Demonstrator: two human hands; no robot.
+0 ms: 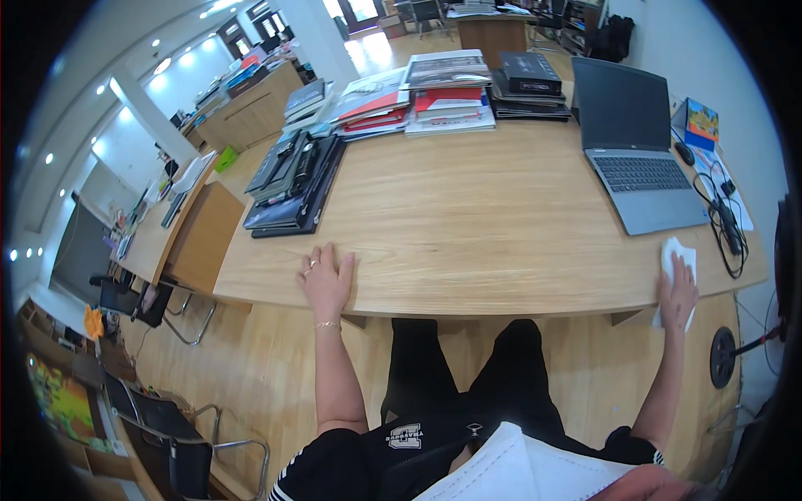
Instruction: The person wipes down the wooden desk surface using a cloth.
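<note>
My left hand [325, 282] rests on the front left part of the wooden desk [468, 225], fingers stretched out and nothing in it. At the front right corner, my right hand [678, 294] is on a white cloth [673, 248] that lies on the desktop and hangs a little over the front edge. Part of the cloth is hidden under the palm and fingers. Just beyond it stands an open grey laptop [655, 204] with a dark screen. A black charger with its coiled cable [728, 224] lies to the right of the cloth.
Dark folders and devices [292, 184] are stacked at the desk's left. Along the back stand piles of magazines [447, 96] and a black box [530, 73]. A mouse [684, 153] and a desk calendar [698, 123] sit behind the laptop's right side. Black chairs [188, 455] stand at lower left.
</note>
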